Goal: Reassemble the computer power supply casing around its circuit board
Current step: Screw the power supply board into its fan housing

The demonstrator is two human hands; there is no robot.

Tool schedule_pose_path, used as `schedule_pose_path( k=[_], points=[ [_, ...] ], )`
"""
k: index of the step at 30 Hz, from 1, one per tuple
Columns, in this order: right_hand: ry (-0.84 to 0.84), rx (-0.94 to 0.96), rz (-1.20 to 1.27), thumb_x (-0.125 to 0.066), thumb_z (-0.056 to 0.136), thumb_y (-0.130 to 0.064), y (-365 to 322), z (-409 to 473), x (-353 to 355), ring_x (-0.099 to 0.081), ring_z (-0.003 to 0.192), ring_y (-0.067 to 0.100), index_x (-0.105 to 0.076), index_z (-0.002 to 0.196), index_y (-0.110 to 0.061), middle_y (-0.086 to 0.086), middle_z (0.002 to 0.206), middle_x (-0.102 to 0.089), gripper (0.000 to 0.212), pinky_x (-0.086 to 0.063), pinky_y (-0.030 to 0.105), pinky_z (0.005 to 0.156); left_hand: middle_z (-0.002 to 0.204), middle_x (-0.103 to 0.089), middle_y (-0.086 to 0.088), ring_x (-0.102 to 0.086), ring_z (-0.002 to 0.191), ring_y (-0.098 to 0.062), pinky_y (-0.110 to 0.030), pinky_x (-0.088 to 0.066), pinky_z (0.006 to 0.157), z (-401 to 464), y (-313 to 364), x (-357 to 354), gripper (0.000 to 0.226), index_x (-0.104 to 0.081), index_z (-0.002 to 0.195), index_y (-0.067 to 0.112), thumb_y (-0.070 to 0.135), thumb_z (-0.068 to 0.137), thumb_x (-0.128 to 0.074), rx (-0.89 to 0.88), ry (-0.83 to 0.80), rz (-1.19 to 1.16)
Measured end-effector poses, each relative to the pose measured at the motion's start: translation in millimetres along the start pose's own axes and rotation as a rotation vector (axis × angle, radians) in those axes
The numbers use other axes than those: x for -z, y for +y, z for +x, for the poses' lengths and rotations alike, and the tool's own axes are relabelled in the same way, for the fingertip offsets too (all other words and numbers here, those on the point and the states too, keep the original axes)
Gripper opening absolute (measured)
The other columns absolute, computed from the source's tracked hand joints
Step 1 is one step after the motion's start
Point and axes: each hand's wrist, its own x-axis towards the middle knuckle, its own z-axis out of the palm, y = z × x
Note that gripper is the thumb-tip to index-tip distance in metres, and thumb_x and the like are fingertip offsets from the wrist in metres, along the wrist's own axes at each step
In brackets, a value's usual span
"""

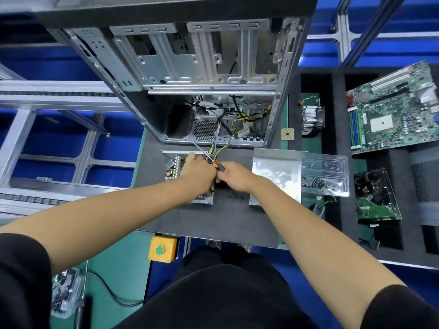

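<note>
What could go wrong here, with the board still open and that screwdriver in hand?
Judging from this moment:
1. The screwdriver tip points into the cable bundle; a slip might nick a wire.
2. The loose screws lie close to the right hand and could be swept away.
3. The left hand rests on the exposed circuit board, which might stress components.

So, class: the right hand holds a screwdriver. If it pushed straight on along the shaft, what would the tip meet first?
Probably the computer case: the screwdriver in the right hand points at its lower edge, though depth is unclear.

Black short sleeves (21,269), bare forearms, black trousers (225,293).
</note>
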Motion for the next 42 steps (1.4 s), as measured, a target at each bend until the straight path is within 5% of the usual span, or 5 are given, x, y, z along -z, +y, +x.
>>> schedule_pose_path(
  k=[7,13,26,38,42],
  points=[
    [0.0,0.014,-0.07,-0.049,0.096,-0.021,0,1,-2,-0.052,0.066,0.002,-0.058,0.077,-0.026,-0.013,0.075,-0.065,0.022,-0.033,0.03,0.069,0.112,-0.066,0.007,-0.053,0.117,-0.02,-0.037,-0.028,0.098,3,2,-2,0.024,-0.058,0.099,0.031,0.05,0.087,-0.067,-0.028,-0.017,0.089],
    [-0.003,0.023,-0.074,-0.05,0.098,-0.018,5,-1,1,-0.058,0.083,0.023,-0.063,0.092,-0.014,0.004,0.094,-0.073,0.014,-0.042,0.034,0.076,0.092,-0.059,0.007,-0.06,0.108,-0.017,-0.036,-0.025,0.099,12,10,4,0.019,-0.052,0.095,0.026,0.034,0.089,-0.068,-0.042,-0.116,0.127],
    [-0.068,-0.026,0.005,-0.052,0.093,-0.015,7,3,5,-0.064,0.1,0.036,-0.065,0.099,-0.005,0.015,0.099,-0.072,0.018,-0.048,0.05,0.096,0.102,-0.068,0.008,-0.065,0.108,-0.017,-0.034,-0.033,0.097,15,6,4,0.031,-0.061,0.101,0.027,0.04,0.081,-0.08,0.064,-0.152,-0.021],
    [-0.074,-0.025,0.033,-0.051,0.092,-0.011,6,3,7,-0.064,0.103,0.037,-0.066,0.098,-0.003,0.014,0.1,-0.073,0.017,-0.048,0.048,0.096,0.096,-0.053,0.006,-0.062,0.107,-0.021,-0.033,-0.046,0.085,17,-1,13,0.036,-0.052,0.1,0.027,0.044,0.082,-0.078,-0.004,-0.216,-0.045],
    [-0.066,-0.009,0.037,-0.052,0.09,-0.009,7,3,7,-0.063,0.099,0.038,-0.064,0.088,-0.007,0.013,0.097,-0.072,0.013,-0.048,0.046,0.091,0.093,-0.053,0.007,-0.062,0.11,-0.02,-0.032,-0.039,0.081,20,3,11,0.03,-0.06,0.108,0.025,0.036,0.086,-0.078,0.015,-0.2,-0.029]
  ],
)
